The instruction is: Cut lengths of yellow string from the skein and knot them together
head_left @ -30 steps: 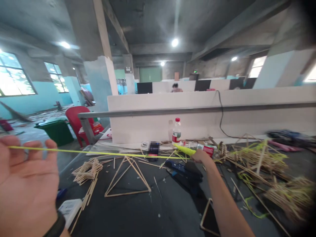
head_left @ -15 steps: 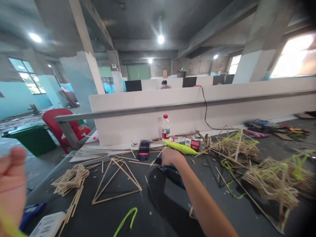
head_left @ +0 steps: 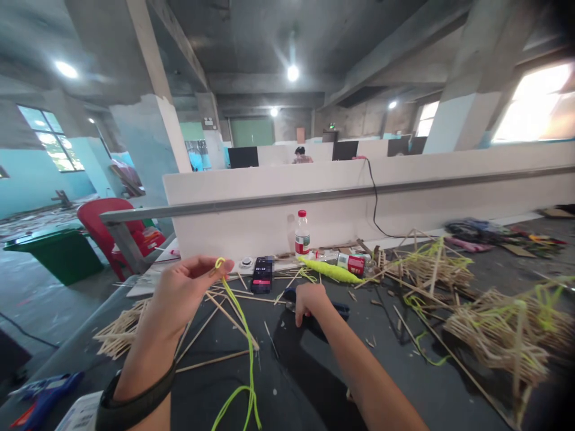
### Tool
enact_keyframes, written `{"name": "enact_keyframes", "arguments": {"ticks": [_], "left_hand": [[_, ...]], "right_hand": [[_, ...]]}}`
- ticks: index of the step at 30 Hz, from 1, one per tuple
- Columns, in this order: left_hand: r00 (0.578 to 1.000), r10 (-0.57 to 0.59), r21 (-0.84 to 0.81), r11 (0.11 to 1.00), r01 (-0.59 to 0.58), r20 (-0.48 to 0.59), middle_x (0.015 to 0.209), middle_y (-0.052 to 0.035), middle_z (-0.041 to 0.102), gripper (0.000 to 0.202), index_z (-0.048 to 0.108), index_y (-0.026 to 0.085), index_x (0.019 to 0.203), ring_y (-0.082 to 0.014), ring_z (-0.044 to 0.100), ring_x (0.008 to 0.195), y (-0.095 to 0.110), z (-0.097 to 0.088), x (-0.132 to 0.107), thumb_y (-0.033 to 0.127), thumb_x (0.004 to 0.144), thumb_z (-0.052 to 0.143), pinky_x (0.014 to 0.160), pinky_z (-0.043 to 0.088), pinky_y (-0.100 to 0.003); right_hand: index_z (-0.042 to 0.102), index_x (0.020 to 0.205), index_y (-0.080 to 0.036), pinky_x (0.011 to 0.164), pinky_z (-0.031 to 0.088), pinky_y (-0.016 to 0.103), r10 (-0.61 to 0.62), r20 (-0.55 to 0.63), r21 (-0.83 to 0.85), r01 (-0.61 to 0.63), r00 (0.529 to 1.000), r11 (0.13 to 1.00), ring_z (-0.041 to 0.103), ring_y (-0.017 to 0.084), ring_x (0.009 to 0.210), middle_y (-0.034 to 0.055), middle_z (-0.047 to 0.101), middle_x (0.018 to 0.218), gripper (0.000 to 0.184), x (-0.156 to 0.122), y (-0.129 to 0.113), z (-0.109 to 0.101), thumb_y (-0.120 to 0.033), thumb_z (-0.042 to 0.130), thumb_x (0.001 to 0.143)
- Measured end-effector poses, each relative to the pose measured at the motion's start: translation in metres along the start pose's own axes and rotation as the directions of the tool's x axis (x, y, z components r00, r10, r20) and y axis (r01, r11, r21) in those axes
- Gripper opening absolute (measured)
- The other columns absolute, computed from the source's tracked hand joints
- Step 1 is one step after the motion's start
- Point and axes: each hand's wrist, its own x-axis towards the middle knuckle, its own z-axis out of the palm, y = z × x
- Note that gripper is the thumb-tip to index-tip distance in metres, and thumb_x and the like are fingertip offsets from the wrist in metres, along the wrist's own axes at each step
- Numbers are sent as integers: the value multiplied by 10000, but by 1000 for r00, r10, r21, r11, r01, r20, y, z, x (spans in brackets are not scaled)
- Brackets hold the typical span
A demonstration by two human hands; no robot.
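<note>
My left hand, a dark band at its wrist, is raised in front of a triangular frame of thin wooden sticks. Its thumb and fingertips pinch a yellow-green string, which is looped at the top and hangs down to the table in doubled strands. My right hand is low over the table, fingers curled downward. Behind it lies a hand tool with dark blue handles, partly covered by the hand. Whether the curled fingers hold anything is hidden.
A phone, a yellow-green string bundle and a red-capped bottle stand or lie near the white partition. Stick piles cover the right side; more sticks and a blue glue gun are left.
My left hand has come in from the left edge to the front of the stick frame, bringing the string. My right hand has shifted slightly toward me.
</note>
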Motion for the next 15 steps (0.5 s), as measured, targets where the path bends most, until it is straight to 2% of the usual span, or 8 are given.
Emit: {"name": "enact_keyframes", "arguments": {"ticks": [3, 7, 13, 15], "left_hand": [[998, -38, -22, 999, 39, 54, 704, -41, 734, 291, 767, 188, 733, -180, 686, 748, 2, 0, -1, 425, 610, 883, 754, 547, -268], [988, -117, -119, 984, 129, 104, 701, -30, 732, 299, 757, 180, 734, -143, 685, 709, 2, 0, 1, 411, 603, 897, 731, 551, -227], [974, -172, -209, 957, 201, 151, 717, -24, 731, 319, 758, 166, 756, -121, 690, 708, 2, -2, 4, 391, 588, 911, 712, 561, -190], [973, -187, -227, 950, 214, 132, 731, -28, 736, 336, 760, 160, 769, -126, 697, 711, 1, -3, 6, 380, 571, 920, 723, 571, -201]], "right_hand": [[772, 709, -189, 794, 564, 399, 54, 81, -59, -49, 995, 997, 742, 334, 859, 73, 774, 818, 450, -2, 7, -4, -327, 954, 322], [796, 809, -216, 797, 563, 366, 67, 84, -101, -59, 994, 993, 736, 328, 934, 80, 786, 935, 451, -8, 18, -8, -332, 941, 398], [773, 1048, -178, 845, 542, 422, 39, 27, -126, -35, 999, 991, 679, 390, 1081, 166, 724, 1182, 681, -11, 1, 0, -265, 931, 391], [767, 1046, -142, 809, 546, 427, 1, 28, -105, 2, 1000, 994, 687, 401, 1047, 190, 727, 1156, 634, -17, -2, -4, -242, 911, 437]]}}
